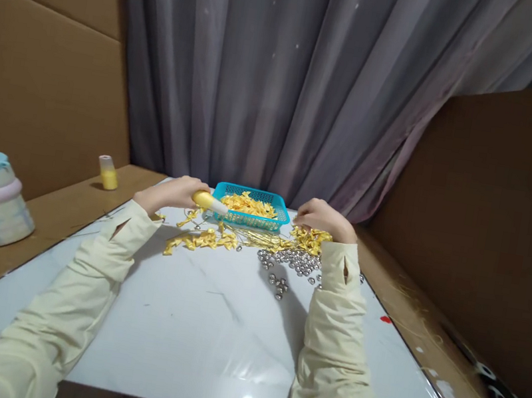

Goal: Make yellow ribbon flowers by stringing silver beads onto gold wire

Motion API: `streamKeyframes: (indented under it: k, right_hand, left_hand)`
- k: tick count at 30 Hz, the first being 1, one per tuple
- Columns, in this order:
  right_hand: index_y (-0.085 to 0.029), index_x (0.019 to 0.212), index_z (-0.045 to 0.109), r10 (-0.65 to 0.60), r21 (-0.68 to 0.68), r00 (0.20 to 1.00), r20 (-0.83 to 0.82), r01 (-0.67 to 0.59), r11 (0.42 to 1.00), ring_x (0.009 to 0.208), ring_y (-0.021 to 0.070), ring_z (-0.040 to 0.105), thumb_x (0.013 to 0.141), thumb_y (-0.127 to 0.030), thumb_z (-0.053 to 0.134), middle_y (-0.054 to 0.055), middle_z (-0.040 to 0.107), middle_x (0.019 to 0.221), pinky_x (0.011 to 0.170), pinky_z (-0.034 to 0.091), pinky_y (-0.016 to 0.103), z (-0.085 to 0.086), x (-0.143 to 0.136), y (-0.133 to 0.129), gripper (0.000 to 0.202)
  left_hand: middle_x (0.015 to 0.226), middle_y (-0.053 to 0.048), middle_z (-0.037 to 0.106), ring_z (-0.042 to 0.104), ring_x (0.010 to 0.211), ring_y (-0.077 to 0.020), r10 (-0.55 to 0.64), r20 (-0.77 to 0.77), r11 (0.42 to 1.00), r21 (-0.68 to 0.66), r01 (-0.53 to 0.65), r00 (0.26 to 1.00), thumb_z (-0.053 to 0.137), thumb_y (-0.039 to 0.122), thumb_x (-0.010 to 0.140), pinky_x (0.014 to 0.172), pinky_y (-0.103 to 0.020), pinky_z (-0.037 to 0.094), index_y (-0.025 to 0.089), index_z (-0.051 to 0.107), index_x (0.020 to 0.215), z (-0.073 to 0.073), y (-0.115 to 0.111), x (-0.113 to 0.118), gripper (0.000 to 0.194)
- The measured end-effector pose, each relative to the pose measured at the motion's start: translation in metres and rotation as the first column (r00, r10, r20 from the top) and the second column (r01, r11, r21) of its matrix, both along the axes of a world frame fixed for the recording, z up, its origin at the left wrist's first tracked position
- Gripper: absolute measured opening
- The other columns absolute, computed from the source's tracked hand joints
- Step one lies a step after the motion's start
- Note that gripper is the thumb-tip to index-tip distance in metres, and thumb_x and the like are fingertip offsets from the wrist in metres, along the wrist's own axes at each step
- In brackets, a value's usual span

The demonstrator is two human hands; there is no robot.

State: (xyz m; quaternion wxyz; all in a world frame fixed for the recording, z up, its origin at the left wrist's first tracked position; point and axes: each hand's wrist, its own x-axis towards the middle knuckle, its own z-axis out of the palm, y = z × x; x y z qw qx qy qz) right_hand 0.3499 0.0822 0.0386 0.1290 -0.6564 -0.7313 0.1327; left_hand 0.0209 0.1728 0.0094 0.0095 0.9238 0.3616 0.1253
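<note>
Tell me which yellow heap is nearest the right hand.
The heap just below the right hand, beside the silver beads; the others lie in the blue basket or farther left.

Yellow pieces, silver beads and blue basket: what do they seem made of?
Yellow pieces: probably satin ribbon, given the soft sheen and folds.
Silver beads: metal or metal-coated plastic, mirror-bright; can't tell which.
Blue basket: likely moulded plastic, lightly glossy, with a regular perforated wall.

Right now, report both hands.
Left hand: closed around a yellow squeeze bottle.
Right hand: fingers curled by the yellow ribbon pieces; whether it grips anything, cannot tell.
</note>
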Motion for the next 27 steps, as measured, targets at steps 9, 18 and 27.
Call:
streamKeyframes:
  k: [9,18,27]
  right_hand:
    - [-0.019,0.131,0.045,0.383,0.012,0.760,-0.525,-0.443,0.896,0.090,0.0113,0.062,0.067,-0.027,0.073,0.008,0.060,0.119,0.073,0.050,0.019,-0.029,-0.068,0.023,0.070]
    - [-0.011,0.077,0.070,0.432,-0.043,0.880,-0.197,-0.448,0.893,0.049,0.0050,0.045,0.078,-0.017,0.055,0.002,0.066,0.063,0.047,0.033,0.018,-0.025,-0.076,0.020,0.016]
    - [-0.012,0.091,0.071,0.287,0.050,0.951,-0.119,-0.283,0.958,0.052,0.0074,0.049,0.073,-0.011,0.051,0.001,0.066,0.061,0.050,0.034,0.018,-0.027,-0.081,0.024,0.027]
  left_hand:
    - [0.103,-0.004,0.065,0.059,0.090,-0.0183,-0.099,0.128,0.992,-0.070,0.109,0.987,0.060,0.024,0.067,0.076,-0.024,0.042,0.017,0.060,0.111,0.019,-0.024,0.011,0.044]
    - [0.093,-0.003,0.065,0.058,0.084,-0.0154,-0.152,0.053,0.988,0.030,0.151,0.987,0.046,0.006,0.062,0.073,-0.022,0.041,0.018,0.065,0.099,0.013,-0.022,0.011,0.044]
    - [0.096,-0.005,0.063,0.057,0.088,-0.0170,-0.245,0.010,0.965,0.093,0.243,0.969,0.046,0.008,0.066,0.076,-0.024,0.040,0.018,0.066,0.096,0.013,-0.017,0.011,0.038]
